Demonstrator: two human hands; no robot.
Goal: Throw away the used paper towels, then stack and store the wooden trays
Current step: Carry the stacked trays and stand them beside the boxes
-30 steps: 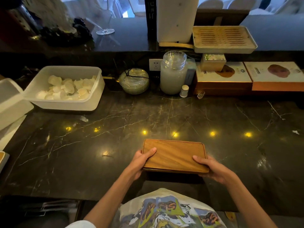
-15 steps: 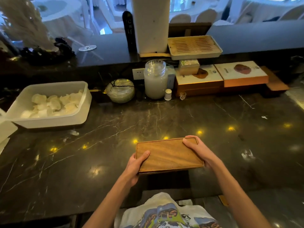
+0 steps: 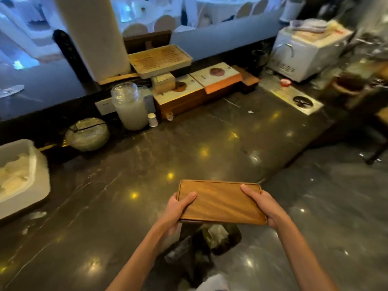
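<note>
Head view showed your left hand [image 3: 176,208] and right hand [image 3: 265,206] clamped on the short ends of the wooden tray [image 3: 220,201], held level past the table [image 3: 117,198] edge, above a trash bin [image 3: 216,238]; open floor [image 3: 327,206] lay rightward.

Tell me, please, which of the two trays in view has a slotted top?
The pale slatted tray on the raised ledge beside the white column. The wooden tray gripped by the left hand and right hand has a smooth, solid surface.
</note>
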